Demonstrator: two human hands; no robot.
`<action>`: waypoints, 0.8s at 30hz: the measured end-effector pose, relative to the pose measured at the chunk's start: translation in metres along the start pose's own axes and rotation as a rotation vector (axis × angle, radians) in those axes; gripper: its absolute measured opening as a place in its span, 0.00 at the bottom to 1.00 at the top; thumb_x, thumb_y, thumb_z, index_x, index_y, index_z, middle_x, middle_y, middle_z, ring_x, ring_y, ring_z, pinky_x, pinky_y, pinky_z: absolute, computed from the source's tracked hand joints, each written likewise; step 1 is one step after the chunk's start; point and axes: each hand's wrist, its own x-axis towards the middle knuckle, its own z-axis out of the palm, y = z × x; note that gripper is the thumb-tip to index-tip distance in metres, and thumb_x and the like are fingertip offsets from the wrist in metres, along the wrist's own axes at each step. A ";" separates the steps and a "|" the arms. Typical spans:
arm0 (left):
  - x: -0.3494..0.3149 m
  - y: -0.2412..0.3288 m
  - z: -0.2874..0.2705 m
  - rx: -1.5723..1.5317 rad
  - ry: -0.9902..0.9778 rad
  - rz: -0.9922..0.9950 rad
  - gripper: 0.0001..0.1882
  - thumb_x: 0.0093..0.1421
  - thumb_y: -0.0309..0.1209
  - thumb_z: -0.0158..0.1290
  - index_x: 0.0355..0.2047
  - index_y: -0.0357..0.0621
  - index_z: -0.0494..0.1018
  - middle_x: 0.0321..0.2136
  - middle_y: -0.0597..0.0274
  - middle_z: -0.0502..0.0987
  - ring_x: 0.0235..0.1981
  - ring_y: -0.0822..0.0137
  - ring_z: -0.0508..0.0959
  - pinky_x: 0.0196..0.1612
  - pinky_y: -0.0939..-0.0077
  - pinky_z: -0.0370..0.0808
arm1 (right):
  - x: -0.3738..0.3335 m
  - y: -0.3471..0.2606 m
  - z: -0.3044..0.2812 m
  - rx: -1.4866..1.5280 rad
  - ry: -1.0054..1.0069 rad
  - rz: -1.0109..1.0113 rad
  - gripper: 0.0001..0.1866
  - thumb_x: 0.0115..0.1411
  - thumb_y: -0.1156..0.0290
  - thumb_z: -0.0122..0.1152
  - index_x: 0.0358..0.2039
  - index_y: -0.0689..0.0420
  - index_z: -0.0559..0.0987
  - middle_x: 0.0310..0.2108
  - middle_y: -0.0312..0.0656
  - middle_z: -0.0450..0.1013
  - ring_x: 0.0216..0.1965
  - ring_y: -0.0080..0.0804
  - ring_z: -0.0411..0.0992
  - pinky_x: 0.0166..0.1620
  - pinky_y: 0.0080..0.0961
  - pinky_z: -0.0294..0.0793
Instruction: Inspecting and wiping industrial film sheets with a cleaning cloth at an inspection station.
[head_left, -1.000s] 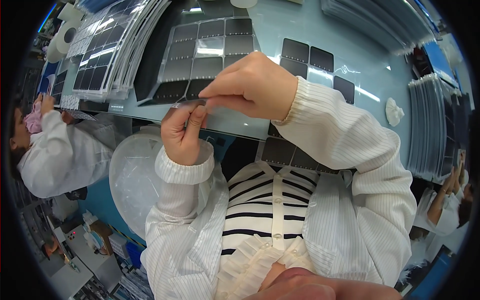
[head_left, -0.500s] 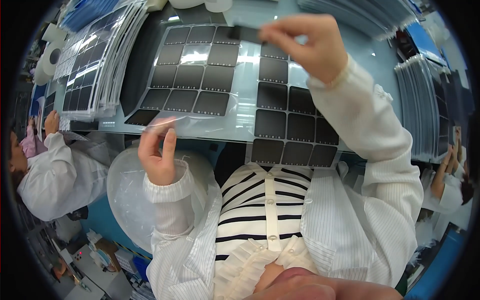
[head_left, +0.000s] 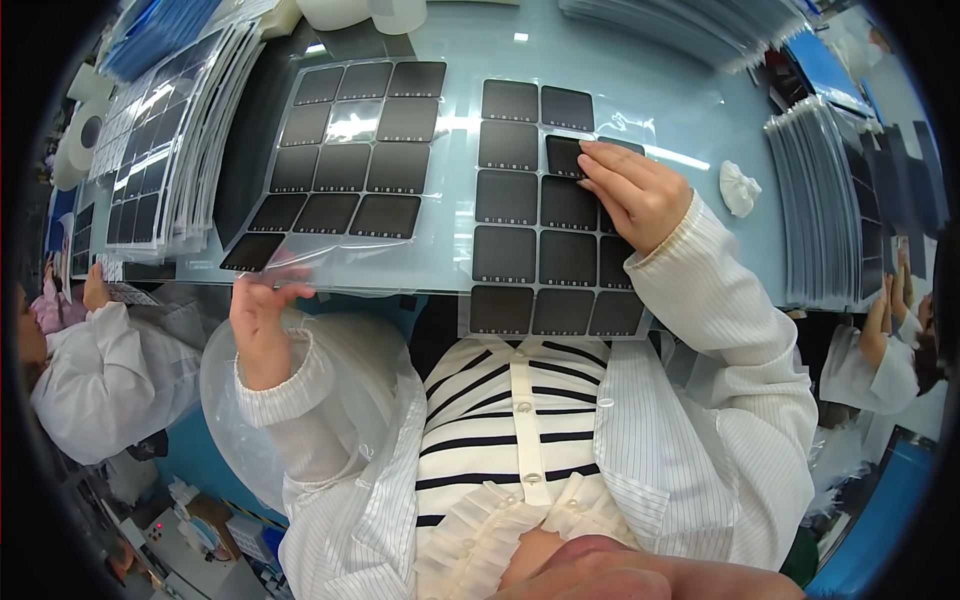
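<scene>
A small dark square piece [head_left: 563,156] lies tilted over the right clear sheet, under the fingertips of my right hand [head_left: 638,195]. Those fingers are closed together on its right edge, and the thumb side is partly hidden. Rows of similar dark squares [head_left: 505,197] fill this sheet, several partly covered by my hand. My left hand [head_left: 262,325] is at the table's front edge, fingers apart, by a separate dark square [head_left: 252,252]. Some of its fingers show blurred through the clear film [head_left: 345,258] of the left sheet, which bears dark squares [head_left: 330,167] too.
Stacks of filled sheets stand at the left [head_left: 175,140] and right [head_left: 815,200], with another stack [head_left: 690,30] at the back. A crumpled white wad [head_left: 740,188] lies right of my hand. White rolls [head_left: 398,14] sit behind. Co-workers [head_left: 120,350] are at both sides.
My right hand has come down and nearer, bringing the dark square from the air onto the right sheet. My left hand has shifted left along the table edge to the separate square.
</scene>
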 end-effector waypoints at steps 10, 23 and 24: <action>0.003 0.018 0.009 0.005 0.286 -0.226 0.16 0.66 0.39 0.45 0.29 0.39 0.70 0.24 0.60 0.75 0.22 0.71 0.73 0.24 0.79 0.69 | 0.004 -0.003 0.005 -0.085 -0.011 0.054 0.10 0.51 0.74 0.64 0.35 0.62 0.80 0.39 0.45 0.77 0.40 0.39 0.77 0.42 0.26 0.78; 0.003 0.023 0.008 0.025 0.320 -0.130 0.14 0.65 0.36 0.47 0.28 0.38 0.71 0.21 0.63 0.74 0.18 0.74 0.71 0.21 0.83 0.64 | 0.008 -0.003 0.002 -0.100 -0.077 0.026 0.09 0.52 0.77 0.62 0.35 0.62 0.80 0.39 0.45 0.77 0.42 0.38 0.76 0.44 0.27 0.78; 0.004 0.022 0.009 0.023 0.327 -0.127 0.14 0.65 0.36 0.47 0.28 0.38 0.71 0.21 0.63 0.74 0.18 0.74 0.71 0.21 0.83 0.64 | 0.009 -0.002 0.002 -0.101 -0.076 0.019 0.09 0.52 0.77 0.62 0.35 0.62 0.80 0.39 0.45 0.77 0.42 0.38 0.76 0.44 0.27 0.78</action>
